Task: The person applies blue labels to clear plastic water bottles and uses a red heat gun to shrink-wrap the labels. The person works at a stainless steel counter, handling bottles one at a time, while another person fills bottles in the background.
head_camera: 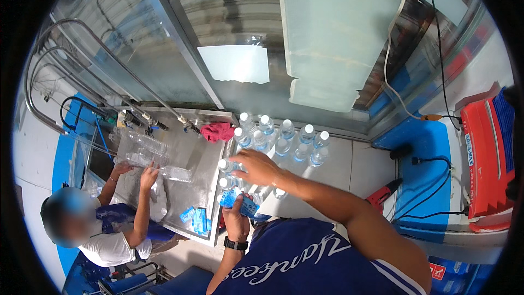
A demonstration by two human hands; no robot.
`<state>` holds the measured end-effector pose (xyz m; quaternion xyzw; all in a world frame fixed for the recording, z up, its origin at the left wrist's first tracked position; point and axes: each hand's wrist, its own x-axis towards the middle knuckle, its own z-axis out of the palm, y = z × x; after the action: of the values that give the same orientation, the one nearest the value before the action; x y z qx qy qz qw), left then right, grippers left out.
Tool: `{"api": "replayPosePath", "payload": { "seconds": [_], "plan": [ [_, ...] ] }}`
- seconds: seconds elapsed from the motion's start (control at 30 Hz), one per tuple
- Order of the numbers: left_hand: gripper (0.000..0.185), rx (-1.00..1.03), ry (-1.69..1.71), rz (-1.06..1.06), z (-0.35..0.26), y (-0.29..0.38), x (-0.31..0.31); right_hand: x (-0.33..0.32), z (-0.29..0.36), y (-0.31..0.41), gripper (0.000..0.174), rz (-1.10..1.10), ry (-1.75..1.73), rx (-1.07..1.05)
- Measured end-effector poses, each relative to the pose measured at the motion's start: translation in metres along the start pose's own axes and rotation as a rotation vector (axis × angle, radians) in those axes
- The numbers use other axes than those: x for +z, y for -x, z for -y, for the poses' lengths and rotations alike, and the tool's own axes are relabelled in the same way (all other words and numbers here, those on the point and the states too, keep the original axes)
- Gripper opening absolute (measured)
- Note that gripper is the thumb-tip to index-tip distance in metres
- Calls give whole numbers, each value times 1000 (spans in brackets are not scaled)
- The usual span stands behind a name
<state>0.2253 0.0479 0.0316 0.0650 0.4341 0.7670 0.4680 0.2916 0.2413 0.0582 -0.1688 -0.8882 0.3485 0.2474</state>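
Observation:
My left hand [236,219], with a dark watch on its wrist, holds several blue printed plastic labels [247,207] near the bottles. My right hand [258,166] reaches across to a clear capped bottle [234,168] at the left of the white surface. Its fingers and thumb lie around the bottle's upper part, but whether they grip it is hard to tell. Another white-capped bottle [229,183] stands just below, beside the labels. Beyond my right hand is a group of clear water bottles [282,146] with white caps, standing upright.
At left, a co-worker [110,229] handles clear plastic bottles [143,147] over a steel sink counter [196,157] beneath curved metal pipes [110,61]. More blue labels [199,220] and a red cloth [217,132] lie on it. A red heat gun [382,194] sits at right, near black cables [434,188].

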Motion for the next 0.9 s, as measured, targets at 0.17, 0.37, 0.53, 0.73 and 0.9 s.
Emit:
{"api": "replayPosePath", "payload": {
  "seconds": [0.17, 0.37, 0.53, 0.73, 0.9],
  "plan": [
    [22, 29, -148, 8, 7, -18, 13, -24, 32, 74, 30, 42, -500, 320],
    [26, 130, -223, 61, 8, -23, 45, -14, 23, 90, 20, -215, -992, 491],
    [36, 116, -215, 17, 14, -19, 46, -26, 12, 91, 25, -112, -979, 526],
    [37, 105, -261, -4, 18, -25, 33, -24, 11, 91, 24, 3, -958, 455],
    [41, 113, -255, 29, 10, -23, 40, -19, 11, 90, 24, -61, -1100, 535]
  ]
}}
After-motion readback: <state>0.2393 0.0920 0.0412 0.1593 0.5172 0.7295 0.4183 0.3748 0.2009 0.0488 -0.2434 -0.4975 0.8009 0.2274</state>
